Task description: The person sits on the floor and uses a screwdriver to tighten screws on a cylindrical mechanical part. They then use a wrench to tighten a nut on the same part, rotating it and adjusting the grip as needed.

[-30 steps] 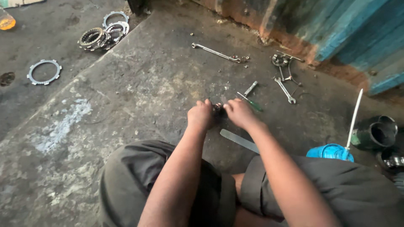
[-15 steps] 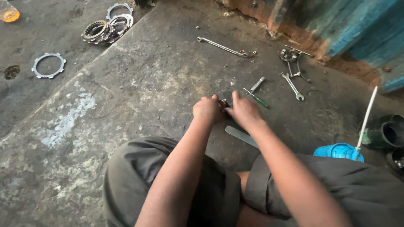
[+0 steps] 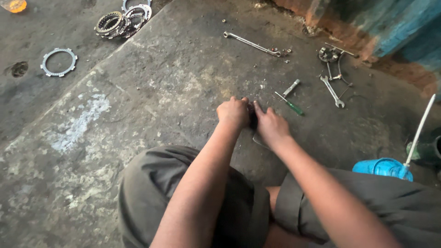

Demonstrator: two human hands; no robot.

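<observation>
My left hand and my right hand meet low over the grey concrete floor, just beyond my knees. Both pinch a small dark metal part between their fingertips; most of it is hidden by the fingers. A flat metal strip lies on the floor under my right hand. A green-handled screwdriver lies just right of the hands, and a short metal socket piece beside it.
A long ring spanner lies further out. A small spanner and a round metal part lie at the right by the blue wall. Stacked clutch plates and a loose ring sit at upper left. A blue container stands by my right knee.
The view has shifted slightly, so everything sits lower in frame. My hands stay together on the small part, with only small finger movements.
</observation>
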